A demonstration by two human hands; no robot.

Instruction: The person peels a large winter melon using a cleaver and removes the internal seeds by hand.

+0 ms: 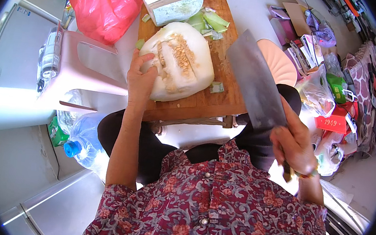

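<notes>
A peeled, cut piece of winter melon [203,69] lies on the wooden board [222,93], its seedy core facing up. My left hand [142,75] grips the melon's left edge, thumb and fingers pressed on the pale flesh. In my right hand [294,144] is a cleaver [256,80], held by its handle. The broad dark blade is raised off the board's right side, apart from the melon. Behind lies another melon piece [178,7], its pale green rind still on. Strips of green peel [214,21] sit beside it, and a small rind scrap [217,87] is near the front.
A full red plastic bag [105,7] stands at the far left, near a pale pink stool [77,62]. Below is a large bottle with a blue cap [72,148]. To the right are a peach scalloped round thing [276,61], plastic bags [317,92] and a red box [332,122].
</notes>
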